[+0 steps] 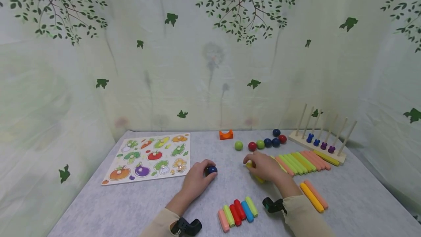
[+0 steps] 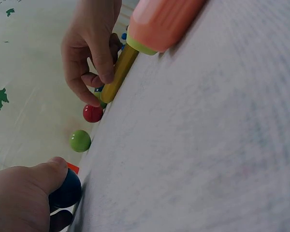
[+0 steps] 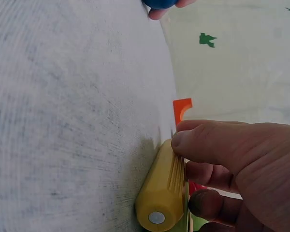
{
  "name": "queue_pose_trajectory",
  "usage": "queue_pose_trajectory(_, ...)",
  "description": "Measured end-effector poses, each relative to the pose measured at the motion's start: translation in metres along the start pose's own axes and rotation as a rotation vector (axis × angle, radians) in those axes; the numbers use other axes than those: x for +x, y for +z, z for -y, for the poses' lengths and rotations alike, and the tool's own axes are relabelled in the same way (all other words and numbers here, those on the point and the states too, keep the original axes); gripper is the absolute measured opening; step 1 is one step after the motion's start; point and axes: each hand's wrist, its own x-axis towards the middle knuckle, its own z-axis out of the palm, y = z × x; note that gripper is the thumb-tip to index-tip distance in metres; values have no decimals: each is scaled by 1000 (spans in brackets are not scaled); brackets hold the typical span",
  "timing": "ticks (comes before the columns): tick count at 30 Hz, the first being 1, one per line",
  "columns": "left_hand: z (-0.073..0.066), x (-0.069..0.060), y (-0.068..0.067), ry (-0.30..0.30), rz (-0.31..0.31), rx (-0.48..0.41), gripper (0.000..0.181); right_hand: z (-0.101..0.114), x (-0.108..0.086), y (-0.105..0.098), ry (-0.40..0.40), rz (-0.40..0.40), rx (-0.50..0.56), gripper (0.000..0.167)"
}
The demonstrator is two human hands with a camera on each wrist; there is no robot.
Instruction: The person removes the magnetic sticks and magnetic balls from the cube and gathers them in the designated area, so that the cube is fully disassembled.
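Observation:
My left hand (image 1: 196,180) holds a dark blue ball (image 1: 212,170) on the table between thumb and fingers, beside the right edge of the vegetable puzzle board (image 1: 149,158). My right hand (image 1: 264,165) is over a yellow ridged stick (image 3: 157,198) at the left end of a row of coloured sticks (image 1: 300,163). In the right wrist view its thumb touches the stick's edge, and the other fingers are loosely bent behind. A pale round spot marks the stick's near end. The hand hides part of the stick in the head view.
Several shorter coloured sticks (image 1: 236,213) lie in front, with orange and pink sticks (image 1: 314,196) to their right. Balls, among them a green one (image 1: 238,145), and an orange arch piece (image 1: 226,134) lie at the back. A pegged wooden rack (image 1: 319,143) stands back right.

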Motion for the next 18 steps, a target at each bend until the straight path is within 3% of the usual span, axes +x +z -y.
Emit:
queue_pose_trajectory(9, -2, -1, 5, 1, 5, -11, 29, -9, -7, 1, 30, -32, -43, 20)
queue_pose_trajectory(14, -3, 0, 3, -5, -3, -41, 27, -10, -18, 1, -59, -124, -130, 23)
queue_pose_trajectory(18, -4, 3, -1, -42, 12, -87, 26, -12, -26, 3, -136, -134, -144, 26)
